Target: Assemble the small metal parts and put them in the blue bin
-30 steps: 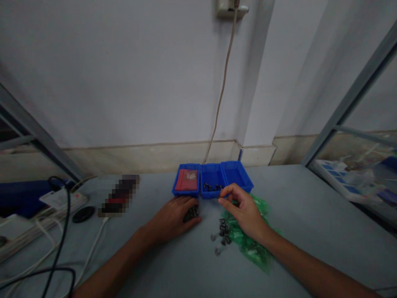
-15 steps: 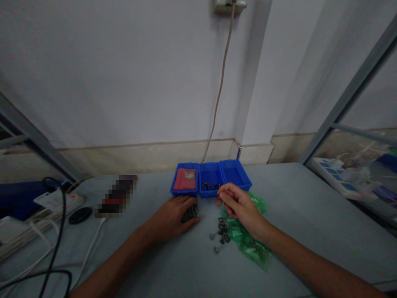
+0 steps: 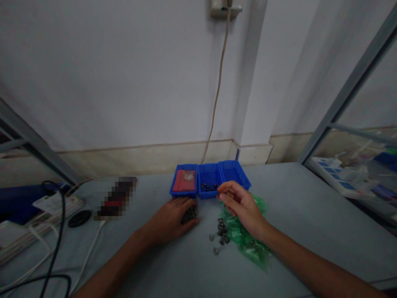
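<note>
Right hand (image 3: 240, 205) pinched over middle blue bin (image 3: 211, 185), left hand (image 3: 173, 219) cupping dark parts (image 3: 190, 214)

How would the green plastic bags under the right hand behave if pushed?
The green bags look thin and crumpled, so probably floppy and light. They would likely slide and bunch on the smooth table, perhaps dragging the loose metal parts beside them.

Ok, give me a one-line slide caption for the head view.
Right hand pinches by the middle blue bin; left hand covers small metal parts.
</note>
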{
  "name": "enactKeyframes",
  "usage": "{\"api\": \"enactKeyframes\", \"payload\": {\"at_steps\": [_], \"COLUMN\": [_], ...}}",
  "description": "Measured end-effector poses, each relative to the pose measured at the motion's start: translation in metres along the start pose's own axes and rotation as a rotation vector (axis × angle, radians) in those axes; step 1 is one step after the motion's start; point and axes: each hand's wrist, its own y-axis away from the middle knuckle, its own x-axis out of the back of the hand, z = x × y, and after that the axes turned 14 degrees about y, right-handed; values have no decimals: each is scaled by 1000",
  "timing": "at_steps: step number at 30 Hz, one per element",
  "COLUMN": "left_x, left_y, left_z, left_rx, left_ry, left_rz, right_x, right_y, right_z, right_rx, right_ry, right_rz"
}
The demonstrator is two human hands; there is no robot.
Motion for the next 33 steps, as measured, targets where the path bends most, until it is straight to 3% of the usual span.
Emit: {"api": "enactKeyframes", "payload": {"at_steps": [3, 7, 11, 16, 21, 28, 33], "left_x": [0, 0, 0, 0, -2, -1, -1], "left_y": [0, 0, -1, -1, 0, 0, 0], "left_z": [0, 0, 1, 0, -2, 1, 1], "left_rx": [-5, -12, 1, -1, -10, -8, -4], "left_ry": [2, 3, 9, 0, -3, 10, -6], "left_rz": [1, 13, 9, 3, 21, 22, 14], "right_x": [1, 1, 0, 0, 1, 1, 1], "right_y": [1, 1, -1, -3, -5, -4, -3], "right_z": [0, 4, 5, 2, 5, 7, 1], "right_rx": [88, 92, 35, -172, -231, -239, -219], "right_ry": [148, 218, 115, -267, -435, -444, -316], "right_rz": [94, 135, 84, -61, -114, -106, -68]}}
